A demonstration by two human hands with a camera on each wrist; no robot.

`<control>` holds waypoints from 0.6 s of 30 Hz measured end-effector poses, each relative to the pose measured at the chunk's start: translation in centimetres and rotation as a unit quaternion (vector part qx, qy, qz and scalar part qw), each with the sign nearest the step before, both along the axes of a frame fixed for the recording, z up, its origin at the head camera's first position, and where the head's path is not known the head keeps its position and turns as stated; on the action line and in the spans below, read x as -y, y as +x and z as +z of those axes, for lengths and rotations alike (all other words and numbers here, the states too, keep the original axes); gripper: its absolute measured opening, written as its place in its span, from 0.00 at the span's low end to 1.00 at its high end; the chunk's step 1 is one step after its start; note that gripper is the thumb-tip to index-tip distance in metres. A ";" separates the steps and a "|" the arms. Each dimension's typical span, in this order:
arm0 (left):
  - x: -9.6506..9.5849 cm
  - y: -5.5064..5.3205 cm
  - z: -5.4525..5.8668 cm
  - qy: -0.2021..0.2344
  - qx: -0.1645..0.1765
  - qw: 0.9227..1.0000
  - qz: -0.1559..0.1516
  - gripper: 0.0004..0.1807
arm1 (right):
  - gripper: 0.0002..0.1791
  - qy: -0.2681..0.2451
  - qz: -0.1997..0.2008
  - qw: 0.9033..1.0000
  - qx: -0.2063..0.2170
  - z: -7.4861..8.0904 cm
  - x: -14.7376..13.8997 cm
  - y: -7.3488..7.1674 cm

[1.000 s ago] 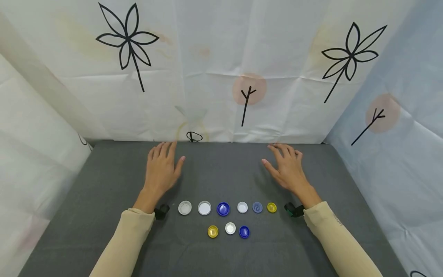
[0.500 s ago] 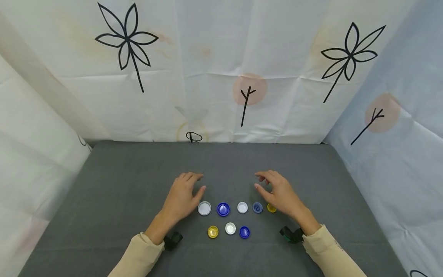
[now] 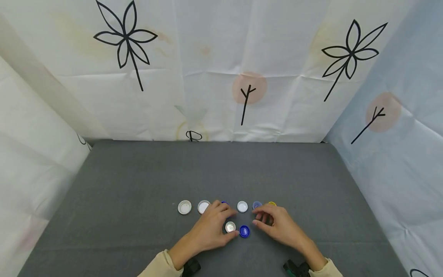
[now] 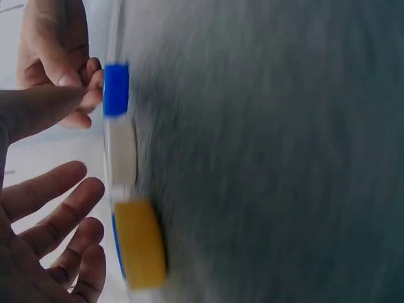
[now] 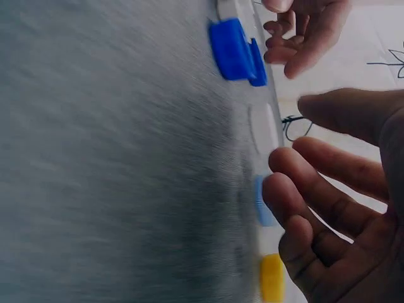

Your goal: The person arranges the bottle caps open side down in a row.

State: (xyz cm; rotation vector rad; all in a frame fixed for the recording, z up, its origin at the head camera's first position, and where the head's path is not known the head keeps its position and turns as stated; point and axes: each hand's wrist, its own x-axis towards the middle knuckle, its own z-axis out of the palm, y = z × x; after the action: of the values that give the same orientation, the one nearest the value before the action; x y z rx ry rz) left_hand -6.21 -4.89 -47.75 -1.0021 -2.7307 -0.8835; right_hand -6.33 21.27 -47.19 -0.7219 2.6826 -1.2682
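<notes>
On the grey mat (image 3: pixel 138 184), left hand (image 3: pixel 211 231) and right hand (image 3: pixel 280 229) hover loosely open, holding nothing, either side of white cap (image 3: pixel 230 227) and blue cap (image 3: pixel 244 231); risk: crowded fingers nudging neighbouring caps out of row

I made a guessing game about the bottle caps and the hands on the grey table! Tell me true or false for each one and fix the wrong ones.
1. Both hands are down by the bottle caps. True: the left hand and the right hand are at the near row.
2. A blue cap lies between the two hands. True.
3. The white cap at the left end of the far row is under a hand. False: it lies in the open, apart from both hands.
4. The table is red. False: it is grey.
5. The right hand holds a cup. False: its fingers are loosely bent and hold nothing.
</notes>
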 end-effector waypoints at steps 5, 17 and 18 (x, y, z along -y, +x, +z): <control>-0.8 0.4 -0.5 -0.037 0.001 0.999 -0.018 0.24 | 0.15 -0.003 0.023 1.000 0.014 -0.7 -0.2 1.3; -1.5 0.2 -1.0 -0.080 -0.014 0.997 -0.010 0.23 | 0.19 0.010 0.046 0.999 -0.027 -1.0 0.5 1.6; -1.5 0.2 -1.0 -0.081 -0.015 0.997 -0.009 0.23 | 0.19 0.014 0.047 0.998 -0.028 -1.0 0.6 1.5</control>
State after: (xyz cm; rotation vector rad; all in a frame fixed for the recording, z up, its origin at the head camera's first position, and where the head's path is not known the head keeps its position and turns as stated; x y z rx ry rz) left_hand -5.96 -3.39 -48.76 -1.0586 -2.8087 -0.6514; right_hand -4.80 20.68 -48.22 -0.8806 2.6695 -1.2041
